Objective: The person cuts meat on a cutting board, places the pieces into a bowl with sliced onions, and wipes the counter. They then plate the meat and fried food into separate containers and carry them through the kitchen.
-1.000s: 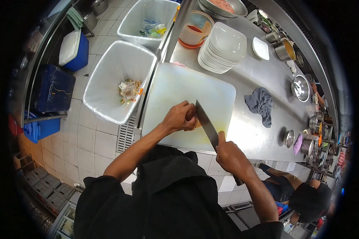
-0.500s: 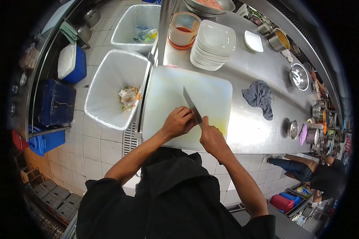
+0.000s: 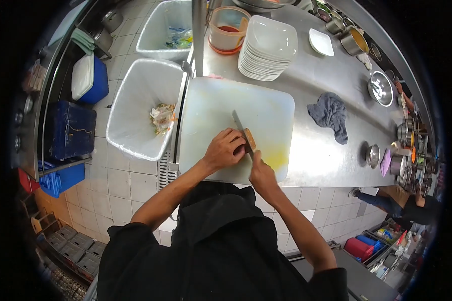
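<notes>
Cutting on a white cutting board [image 3: 221,108]: right hand [image 3: 261,173] has its fingers wrapped tight round the handle of a cleaver [image 3: 240,129], blade edge-on, running up and left from the fist. Left hand [image 3: 225,149] sits just left of the blade, fingers curled down and pressing a small brown piece of food [image 3: 250,139], which shows at the blade's right side. Food lies in the near right part of the board, close to the near edge of the steel surface [image 3: 319,153]. Yellowish smear on the board just right of the food.

Board's far and left parts bare, so room there. Board's left edge nearly meets the surface's left edge; beyond it, on the floor, a white bin [image 3: 143,108] with scraps, and a second white bin [image 3: 163,27] farther away. Right of the board, bare steel, then a grey cloth [image 3: 329,115], well apart from the hands. Far side: stack of white plates [image 3: 267,47] just beyond the board, an orange-lidded tub [image 3: 228,29] to its left, a small white dish [image 3: 320,42] to its right. Small metal pots [image 3: 374,155] crowd the far right edge.
</notes>
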A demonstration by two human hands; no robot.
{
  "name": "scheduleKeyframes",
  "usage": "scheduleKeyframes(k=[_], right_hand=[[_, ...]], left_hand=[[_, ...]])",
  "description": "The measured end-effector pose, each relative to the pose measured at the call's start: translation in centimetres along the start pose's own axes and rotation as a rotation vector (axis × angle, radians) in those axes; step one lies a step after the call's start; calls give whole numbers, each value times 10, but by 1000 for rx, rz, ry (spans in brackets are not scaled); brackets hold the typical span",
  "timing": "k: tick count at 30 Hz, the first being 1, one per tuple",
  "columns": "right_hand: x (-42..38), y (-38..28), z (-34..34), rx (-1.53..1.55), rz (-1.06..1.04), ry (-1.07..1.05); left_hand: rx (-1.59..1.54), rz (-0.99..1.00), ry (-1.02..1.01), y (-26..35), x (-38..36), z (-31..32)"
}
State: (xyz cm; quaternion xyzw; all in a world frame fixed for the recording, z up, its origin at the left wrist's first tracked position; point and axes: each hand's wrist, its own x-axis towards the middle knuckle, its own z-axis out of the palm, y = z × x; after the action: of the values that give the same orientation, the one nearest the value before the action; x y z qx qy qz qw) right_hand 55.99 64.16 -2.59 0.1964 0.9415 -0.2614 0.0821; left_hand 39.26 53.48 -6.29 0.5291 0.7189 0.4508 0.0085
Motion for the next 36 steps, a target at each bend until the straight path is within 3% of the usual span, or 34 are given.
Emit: scheduleKeyframes(k=[1,6,11,13,14,16,18,21,22,24,28,32,34,36], right_hand=[[11,7,12,-51,-28,78],[15,10,7,-12,-1,83],[9,12,17,3,-1,104],[12,9,15,0,11,112],[8,5,15,-6,23,108],[5,7,17,-31,13,120],[-2,6,21,-36,24,124],[2,9,15,-63,-12,154],[-9,13,17,-24,-13,142],[-33,23,13,-3,-10,109],[-104,39,0,59,68,34],[-124,39,-45,233,261,-134],[-133,38,-69,271,321,-162],[-147,42,-80,352,276,-41]], left_hand=[[-5,-7,9,-2,2,0],[-31,32,86,3,12,-9],[-115,149,282,42,94,-22],[-206,181,70,50,120,-8],[-206,177,68,46,110,3],[-115,225,-281,29,102,31],[-214,142,-275,28,92,30],[-317,26,28,30,89,12],[-314,30,11,32,75,5],[-204,-59,199,27,54,-16],[10,-296,263,8,10,-65],[113,-350,153,-1,25,-87],[99,-112,5,3,57,-73],[3,-34,-284,-3,84,-46]])
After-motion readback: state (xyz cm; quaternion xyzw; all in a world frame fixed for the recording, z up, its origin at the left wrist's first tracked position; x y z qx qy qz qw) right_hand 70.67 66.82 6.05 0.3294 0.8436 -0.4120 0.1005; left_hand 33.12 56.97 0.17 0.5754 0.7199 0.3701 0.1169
